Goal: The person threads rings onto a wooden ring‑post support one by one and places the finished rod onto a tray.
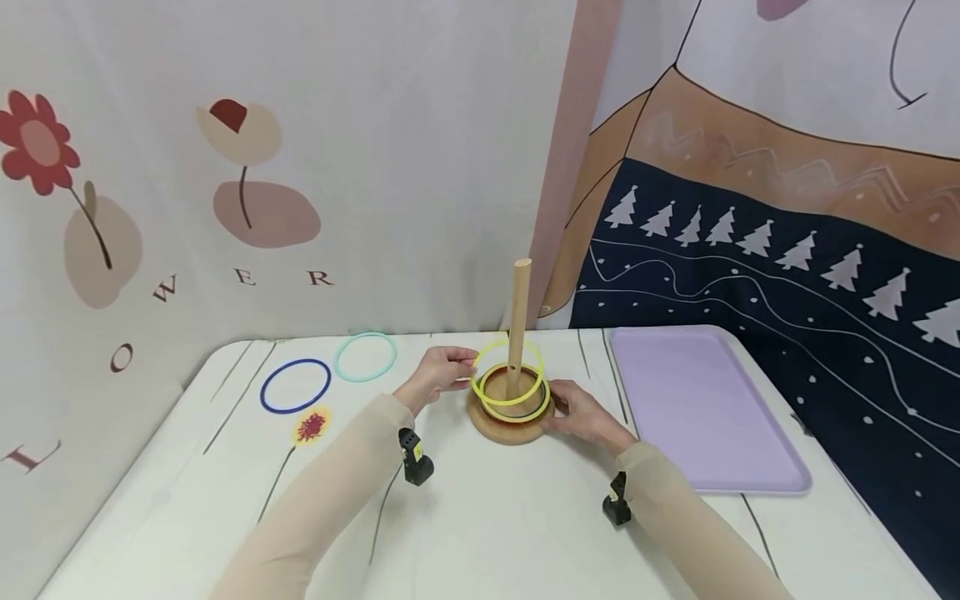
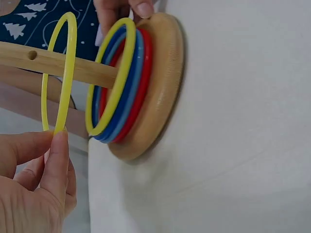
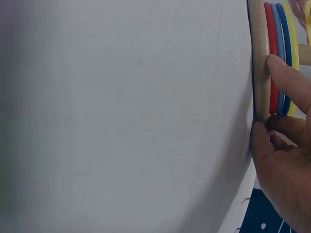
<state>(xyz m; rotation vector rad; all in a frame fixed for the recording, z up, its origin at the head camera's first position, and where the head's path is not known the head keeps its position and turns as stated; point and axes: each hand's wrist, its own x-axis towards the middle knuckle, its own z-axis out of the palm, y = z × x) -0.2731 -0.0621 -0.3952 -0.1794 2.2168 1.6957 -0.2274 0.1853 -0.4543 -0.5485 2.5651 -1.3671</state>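
My left hand [image 1: 438, 375] pinches a yellow ring [image 2: 68, 82] between thumb and fingers. This ring encircles the wooden peg [image 1: 521, 308] of a ring stand, above the stack. On the round wooden base [image 1: 506, 433] lie a red ring [image 2: 147, 58], a light blue ring [image 3: 278, 29], a dark blue ring [image 3: 286, 29] and another yellow ring [image 2: 125, 73] uppermost. At the base's right edge, my right hand [image 1: 588, 415] grips the rim, its thumb on the upper edge beside the red ring and its fingers against the side.
Left of the stand, a dark blue ring [image 1: 303, 361] and a turquoise ring [image 1: 367, 334] lie flat on the white patterned table [image 1: 480, 525]. A lilac tray [image 1: 697, 408] lies at the right. Printed curtains [image 1: 420, 167] rise behind the table.
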